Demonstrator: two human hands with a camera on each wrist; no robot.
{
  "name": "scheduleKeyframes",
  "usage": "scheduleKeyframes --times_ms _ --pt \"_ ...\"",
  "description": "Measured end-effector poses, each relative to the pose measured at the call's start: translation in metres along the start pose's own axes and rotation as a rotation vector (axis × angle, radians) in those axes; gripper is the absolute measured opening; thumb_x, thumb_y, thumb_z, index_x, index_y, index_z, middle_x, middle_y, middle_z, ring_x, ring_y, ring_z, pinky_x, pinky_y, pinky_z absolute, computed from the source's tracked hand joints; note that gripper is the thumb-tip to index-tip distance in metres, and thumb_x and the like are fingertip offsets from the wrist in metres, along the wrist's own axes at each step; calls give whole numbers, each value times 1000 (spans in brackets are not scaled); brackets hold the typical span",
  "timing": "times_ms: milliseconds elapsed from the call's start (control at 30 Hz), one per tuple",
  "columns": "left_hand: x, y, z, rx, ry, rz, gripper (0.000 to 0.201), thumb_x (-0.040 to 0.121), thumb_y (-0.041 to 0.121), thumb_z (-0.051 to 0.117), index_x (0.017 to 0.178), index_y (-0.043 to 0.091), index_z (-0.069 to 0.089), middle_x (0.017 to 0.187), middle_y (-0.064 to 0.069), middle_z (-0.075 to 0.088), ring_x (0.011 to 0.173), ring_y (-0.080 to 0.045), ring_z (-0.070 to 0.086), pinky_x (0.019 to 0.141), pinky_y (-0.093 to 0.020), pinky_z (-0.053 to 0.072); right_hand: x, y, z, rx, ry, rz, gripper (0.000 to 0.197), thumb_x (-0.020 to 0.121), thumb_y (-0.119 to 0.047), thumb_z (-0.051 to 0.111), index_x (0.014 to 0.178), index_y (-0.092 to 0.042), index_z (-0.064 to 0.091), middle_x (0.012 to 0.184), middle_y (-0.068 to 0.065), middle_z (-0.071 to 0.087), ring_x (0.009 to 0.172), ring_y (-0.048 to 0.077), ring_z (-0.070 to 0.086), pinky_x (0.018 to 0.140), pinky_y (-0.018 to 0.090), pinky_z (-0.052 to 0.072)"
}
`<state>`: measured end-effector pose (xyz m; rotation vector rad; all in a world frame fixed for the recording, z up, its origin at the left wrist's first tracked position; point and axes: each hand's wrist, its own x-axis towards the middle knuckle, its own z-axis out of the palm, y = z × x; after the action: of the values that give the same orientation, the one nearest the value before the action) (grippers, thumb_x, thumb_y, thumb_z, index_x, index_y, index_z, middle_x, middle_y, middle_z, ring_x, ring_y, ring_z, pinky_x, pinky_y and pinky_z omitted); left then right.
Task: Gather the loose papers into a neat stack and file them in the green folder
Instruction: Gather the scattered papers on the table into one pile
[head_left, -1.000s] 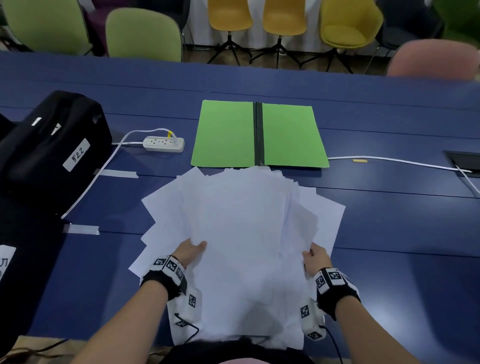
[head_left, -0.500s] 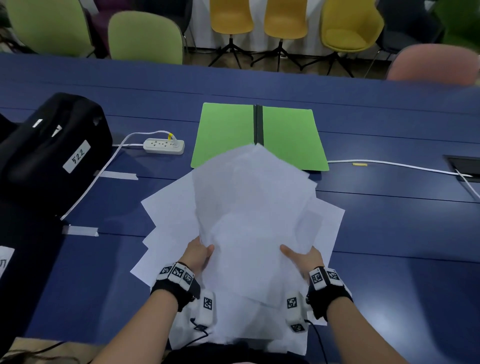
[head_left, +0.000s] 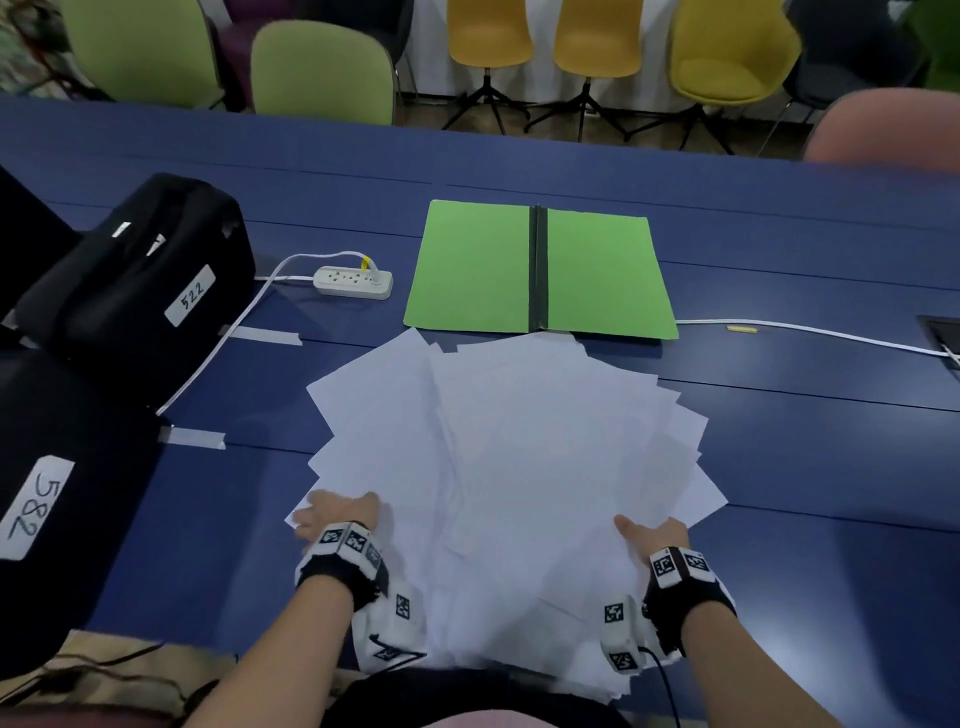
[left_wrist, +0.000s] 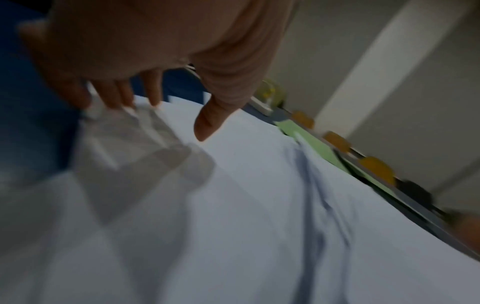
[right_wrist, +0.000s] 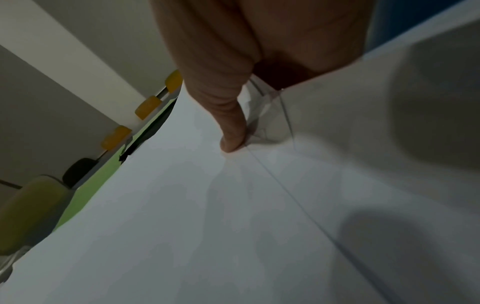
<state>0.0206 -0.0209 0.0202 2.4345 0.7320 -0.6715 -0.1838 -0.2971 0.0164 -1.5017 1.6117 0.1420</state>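
Observation:
Several white papers (head_left: 519, 457) lie fanned out on the blue table (head_left: 805, 467), their far edges just short of the open green folder (head_left: 478, 270). My left hand (head_left: 337, 512) sits at the pile's near left edge, fingers straight, with the fingertips (left_wrist: 155, 102) touching sheet corners. My right hand (head_left: 649, 535) pinches the pile's near right side: the thumb (right_wrist: 231, 142) presses on top and the fingers are hidden under the sheets. The wrist views show the papers (left_wrist: 259, 205) (right_wrist: 207, 226) up close, with the folder (left_wrist: 311, 144) (right_wrist: 85, 201) beyond.
A black bag labelled 522 (head_left: 140, 291) and a black case labelled 582 (head_left: 52, 493) stand on the left. A white power strip (head_left: 353, 282) lies left of the folder. A white cable (head_left: 805, 330) runs right to a recessed box (head_left: 940, 338). Chairs (head_left: 322, 73) line the far side.
The bunch of sheets both hands held raised and tilted toward the folder now lies flat and fanned. My left hand has moved out to the pile's left edge.

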Motion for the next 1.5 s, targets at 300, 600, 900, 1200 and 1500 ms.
scheduleKeyframes --times_ms 300,600,900,1200,1500 --pt "18 -24 -7 -409 -11 -89 62 78 11 65 130 -4 34 132 -23 49 114 -39 56 95 -42 47 -8 0 6 -1 24 -42 43 81 -19 69 115 5 60 119 23 64 108 39 60 89 39 47" --pt "10 9 8 -410 -284 242 30 78 0 65 108 2 65 113 -17 68 87 -25 60 79 -29 48 -11 2 4 21 21 -33 51 83 -18 69 124 8 53 128 24 58 117 39 55 96 39 43" --pt "7 22 12 -481 -256 127 72 72 11 77 132 -2 41 130 -14 55 115 -30 58 100 -39 47 -11 -1 2 22 13 -30 47 84 -14 66 123 8 53 126 24 59 114 38 57 93 36 43" --pt "-20 81 -79 -436 -44 733 12 75 13 66 82 23 64 88 -1 70 91 -30 68 84 -44 57 -14 -3 3 34 15 -14 47 85 -13 66 123 10 52 127 25 58 115 39 56 92 37 43" --pt "-103 108 -121 -757 -284 1004 16 84 10 69 100 13 67 96 -2 73 86 -12 70 76 -26 58 -17 -1 1 40 -2 -18 45 84 -13 65 124 5 54 125 20 61 112 37 58 93 35 44"
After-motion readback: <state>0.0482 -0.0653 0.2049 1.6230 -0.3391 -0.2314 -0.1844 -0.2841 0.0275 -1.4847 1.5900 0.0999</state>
